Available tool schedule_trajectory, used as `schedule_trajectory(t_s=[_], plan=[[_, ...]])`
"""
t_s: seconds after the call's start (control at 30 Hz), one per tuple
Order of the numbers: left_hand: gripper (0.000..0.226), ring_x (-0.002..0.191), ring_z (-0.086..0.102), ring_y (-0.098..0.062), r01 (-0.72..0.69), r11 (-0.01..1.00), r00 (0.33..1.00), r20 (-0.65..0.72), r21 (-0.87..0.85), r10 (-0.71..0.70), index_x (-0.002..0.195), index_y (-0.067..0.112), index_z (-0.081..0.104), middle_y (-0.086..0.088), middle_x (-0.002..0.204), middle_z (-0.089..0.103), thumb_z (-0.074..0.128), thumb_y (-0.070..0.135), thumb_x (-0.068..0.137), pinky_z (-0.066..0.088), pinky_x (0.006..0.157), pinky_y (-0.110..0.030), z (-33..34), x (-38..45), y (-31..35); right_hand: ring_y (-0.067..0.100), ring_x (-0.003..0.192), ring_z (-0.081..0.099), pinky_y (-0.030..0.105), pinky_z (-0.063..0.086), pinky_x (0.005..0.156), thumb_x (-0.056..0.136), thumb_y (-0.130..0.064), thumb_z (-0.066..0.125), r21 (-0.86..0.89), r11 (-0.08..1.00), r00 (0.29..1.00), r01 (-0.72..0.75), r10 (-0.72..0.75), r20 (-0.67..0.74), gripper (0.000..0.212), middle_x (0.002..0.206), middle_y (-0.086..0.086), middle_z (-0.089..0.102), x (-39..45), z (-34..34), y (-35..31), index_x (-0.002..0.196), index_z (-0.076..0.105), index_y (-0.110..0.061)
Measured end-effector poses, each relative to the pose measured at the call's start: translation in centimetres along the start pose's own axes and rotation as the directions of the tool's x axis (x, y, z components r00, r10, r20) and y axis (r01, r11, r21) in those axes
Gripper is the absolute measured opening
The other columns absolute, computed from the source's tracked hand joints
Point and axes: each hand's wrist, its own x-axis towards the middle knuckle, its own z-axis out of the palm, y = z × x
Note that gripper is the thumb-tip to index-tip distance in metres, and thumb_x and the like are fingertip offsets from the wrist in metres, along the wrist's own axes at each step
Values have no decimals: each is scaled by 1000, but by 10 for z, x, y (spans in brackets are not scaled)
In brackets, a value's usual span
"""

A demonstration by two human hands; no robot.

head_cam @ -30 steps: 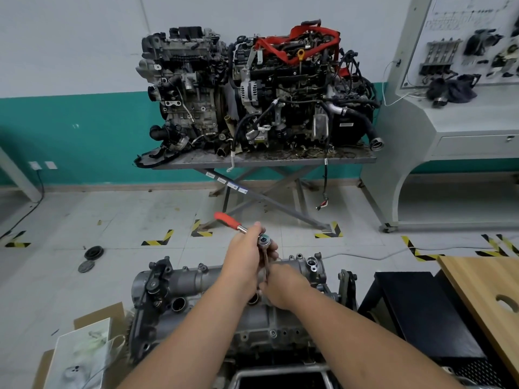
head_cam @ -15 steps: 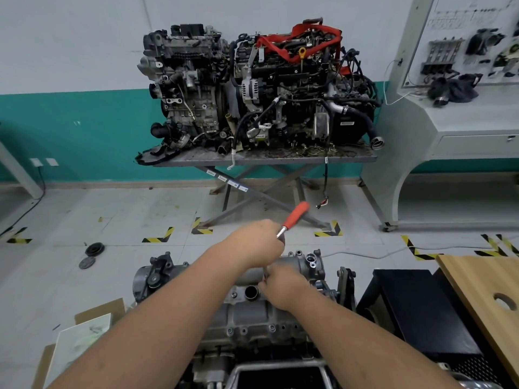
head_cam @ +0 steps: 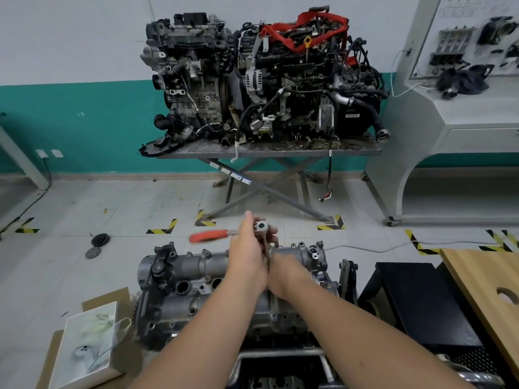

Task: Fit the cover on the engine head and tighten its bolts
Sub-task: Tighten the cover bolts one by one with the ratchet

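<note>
The cover [head_cam: 196, 266] already sits on the engine head [head_cam: 213, 313], directly under both hands, so the fitting looks done and the work appears to be in the bolt-tightening stage. The left hand [head_cam: 248, 256] is wrapped around the ratchet [head_cam: 261, 228] near its head, with the red handle [head_cam: 209, 236] sticking out to that hand's left. The extension drops straight down from the ratchet head between the two hands. The right hand [head_cam: 286, 273], touching the left, is curled low around that extension — steadying it on a bolt, probably, though the socket end is hidden behind the fingers. Several bolt heads [head_cam: 273, 315] show along the cover's near edge, just below the wrists; whether they are tight cannot be told from here. My judgement: one bolt is being driven and others may remain — at least a final pass.
</note>
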Motion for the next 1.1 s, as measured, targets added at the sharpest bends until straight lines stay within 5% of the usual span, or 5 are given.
schedule_trajectory(t_s=[0.23, 0.43, 0.67, 0.9, 1.1], plan=[[20, 48, 55, -16, -17, 951, 986, 162, 309, -35, 94, 11, 53, -4, 57, 60, 50, 29, 102, 48, 56, -31, -6, 12, 16, 31, 102, 65, 35, 53, 82, 103, -31, 45, -66, 997, 999, 32, -31, 19, 31, 113, 14, 67, -4, -3, -1, 118, 60, -8], [31, 51, 54, -20, -11, 941, 977, 202, 338, -61, 89, 14, 52, -7, 59, 60, 48, 41, 103, 43, 63, -36, -7, 5, 11, 32, 104, 65, 35, 54, 84, 103, -33, 44, -57, 997, 998, 57, -59, -33, 33, 115, 14, 67, -12, -4, 0, 121, 59, -10], [59, 56, 47, -25, -48, 955, 975, 223, 293, -19, 54, 23, 54, -7, 52, 49, 39, 51, 104, 34, 74, -42, -7, -3, 4, 27, 98, 66, 30, 44, 70, 103, -37, 42, -65, 997, 996, 50, -54, -76, 32, 108, 9, 68, -14, 5, 3, 112, 63, -15], [52, 47, 42, -21, 22, 988, 983, 176, 155, -50, 66, 17, 50, -5, 48, 43, 44, 55, 102, 32, 55, -33, 0, -1, 8, 31, 93, 65, 33, 48, 70, 103, -37, 41, -19, 996, 995, 85, -86, -54, 33, 105, 14, 67, -13, -3, 2, 106, 61, -10], [61, 61, 52, -19, -151, 955, 946, 318, 257, 64, 74, 23, 61, -3, 60, 57, 37, 79, 85, 39, 71, -38, 9, -2, 20, 29, 83, 58, 34, 45, 70, 100, -34, 43, 54, 995, 985, 87, -77, -157, 23, 97, 12, 67, -12, -23, -1, 84, 50, -20]])
